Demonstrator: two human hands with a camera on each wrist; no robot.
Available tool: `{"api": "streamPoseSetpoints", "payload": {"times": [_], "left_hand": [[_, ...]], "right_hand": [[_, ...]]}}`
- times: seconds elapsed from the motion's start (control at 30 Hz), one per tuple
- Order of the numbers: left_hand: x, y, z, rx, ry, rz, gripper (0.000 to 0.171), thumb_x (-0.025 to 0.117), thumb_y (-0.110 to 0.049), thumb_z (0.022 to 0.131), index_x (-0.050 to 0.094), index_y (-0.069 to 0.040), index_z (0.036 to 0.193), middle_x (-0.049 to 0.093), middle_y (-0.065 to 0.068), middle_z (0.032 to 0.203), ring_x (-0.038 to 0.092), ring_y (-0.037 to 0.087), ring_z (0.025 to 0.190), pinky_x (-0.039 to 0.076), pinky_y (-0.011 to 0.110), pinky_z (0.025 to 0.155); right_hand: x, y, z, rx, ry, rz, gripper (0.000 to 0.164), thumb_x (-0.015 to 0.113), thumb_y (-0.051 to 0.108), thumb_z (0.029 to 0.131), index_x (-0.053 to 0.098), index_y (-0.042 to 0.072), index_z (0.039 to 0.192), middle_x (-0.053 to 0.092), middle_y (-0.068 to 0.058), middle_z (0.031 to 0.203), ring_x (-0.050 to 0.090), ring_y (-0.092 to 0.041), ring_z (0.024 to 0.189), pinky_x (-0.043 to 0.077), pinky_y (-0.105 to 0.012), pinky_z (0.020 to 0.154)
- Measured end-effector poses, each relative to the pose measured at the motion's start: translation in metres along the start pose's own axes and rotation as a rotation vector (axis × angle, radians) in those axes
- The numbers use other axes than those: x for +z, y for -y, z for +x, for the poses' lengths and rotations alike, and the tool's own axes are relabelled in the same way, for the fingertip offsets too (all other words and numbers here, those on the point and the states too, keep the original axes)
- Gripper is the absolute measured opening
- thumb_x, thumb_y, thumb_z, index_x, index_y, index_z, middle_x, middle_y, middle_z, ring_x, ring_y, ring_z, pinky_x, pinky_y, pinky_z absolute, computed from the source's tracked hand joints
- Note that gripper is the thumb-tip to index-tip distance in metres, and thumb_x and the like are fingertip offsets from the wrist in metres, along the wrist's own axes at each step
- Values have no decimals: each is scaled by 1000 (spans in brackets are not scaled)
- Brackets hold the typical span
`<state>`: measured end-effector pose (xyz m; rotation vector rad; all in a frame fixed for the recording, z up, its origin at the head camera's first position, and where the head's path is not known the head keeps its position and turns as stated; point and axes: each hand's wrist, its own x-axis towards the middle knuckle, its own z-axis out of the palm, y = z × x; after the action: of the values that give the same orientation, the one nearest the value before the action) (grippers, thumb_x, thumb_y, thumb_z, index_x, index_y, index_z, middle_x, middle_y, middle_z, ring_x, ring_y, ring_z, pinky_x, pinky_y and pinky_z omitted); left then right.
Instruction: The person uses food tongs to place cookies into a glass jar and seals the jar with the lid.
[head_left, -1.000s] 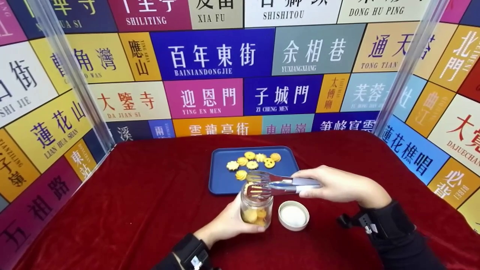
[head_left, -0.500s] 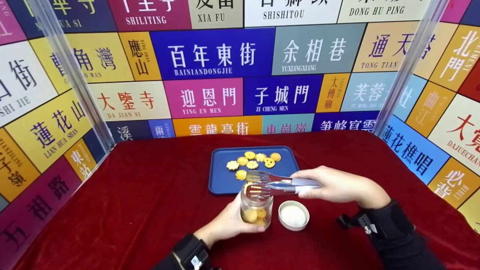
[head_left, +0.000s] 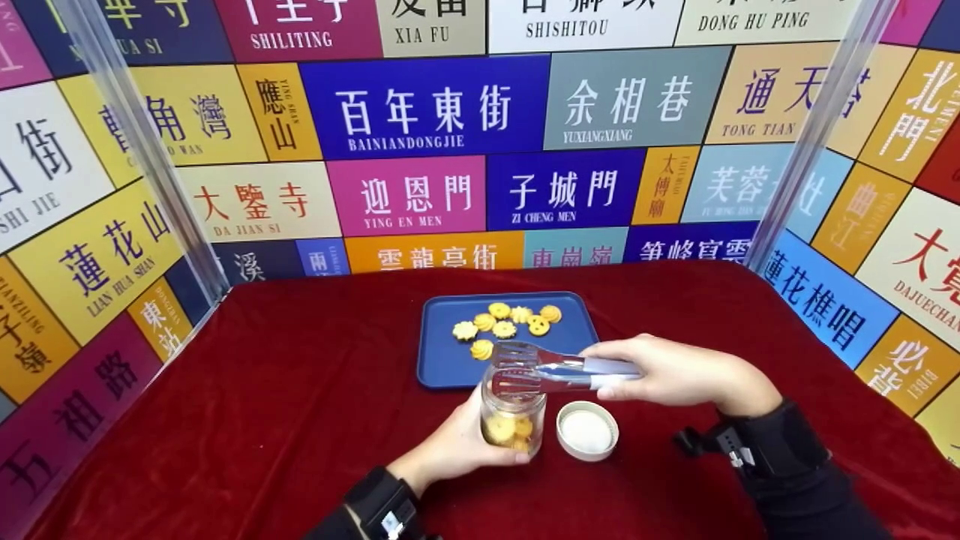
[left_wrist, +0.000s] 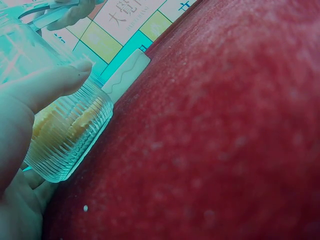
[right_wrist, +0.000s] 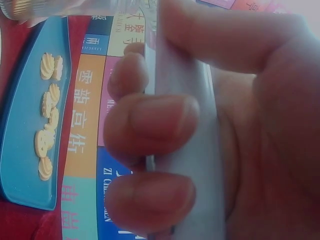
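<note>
My left hand [head_left: 459,441] grips a clear glass jar [head_left: 491,409] around its side; several yellow cookies [head_left: 510,429] lie in its lower part. The left wrist view shows the thumb across the ribbed glass [left_wrist: 75,135], the jar's base close to the red cloth. My right hand [head_left: 664,369] holds clear-ended tongs [head_left: 555,367] by their grey-white handles, fingers curled round them in the right wrist view. The tongs' slotted heads hover over the jar's mouth, and I see no cookie between them. A round, pale lid [head_left: 587,431] lies just right of the jar.
Behind the jar, a blue tray [head_left: 442,367] bears several cookies [head_left: 505,329]. Red cloth [head_left: 300,397] covers the table. Panels with printed place names [head_left: 420,105] stand at the back and both sides, with clear posts [head_left: 814,127] at the corners.
A cookie held in the tongs over the jar's mouth has dropped in, and the cookies inside sit slightly higher. Both hands have stayed nearly still.
</note>
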<state>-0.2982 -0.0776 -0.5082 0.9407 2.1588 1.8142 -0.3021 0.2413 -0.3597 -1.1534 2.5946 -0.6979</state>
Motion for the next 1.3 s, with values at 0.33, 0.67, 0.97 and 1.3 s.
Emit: {"api": "streamPoseSetpoints", "payload": {"times": [0.33,0.67,0.97,1.3], "left_hand": [[-1,1,0,-19,-7,27,103,96,-15,79,33,-24,160,70,-6,132,67,18,119,48,34,110],[0,3,0,-21,-17,21,92,97,-13,77,42,-9,150,70,-2,129,68,19,118,51,32,107],[0,4,1,-26,-17,3,88,97,-12,77,43,-6,147,69,-1,129,67,19,118,51,31,106],[0,3,0,-9,-7,-19,88,96,-9,78,42,-4,148,69,3,131,68,21,118,51,32,108]], "right_hand": [[0,1,1,-3,3,-3,40,69,36,105,66,14,138,68,9,99,61,-8,83,50,-27,76],[3,-11,8,20,-122,-24,40,66,37,107,62,14,140,69,6,101,63,-12,86,53,-31,78],[21,-32,27,212,-319,-48,50,73,27,102,59,4,144,70,-6,104,63,-19,87,52,-37,77],[60,-39,52,258,-351,-59,43,73,21,103,63,3,141,71,-11,105,67,-18,75,58,-37,68]]}}
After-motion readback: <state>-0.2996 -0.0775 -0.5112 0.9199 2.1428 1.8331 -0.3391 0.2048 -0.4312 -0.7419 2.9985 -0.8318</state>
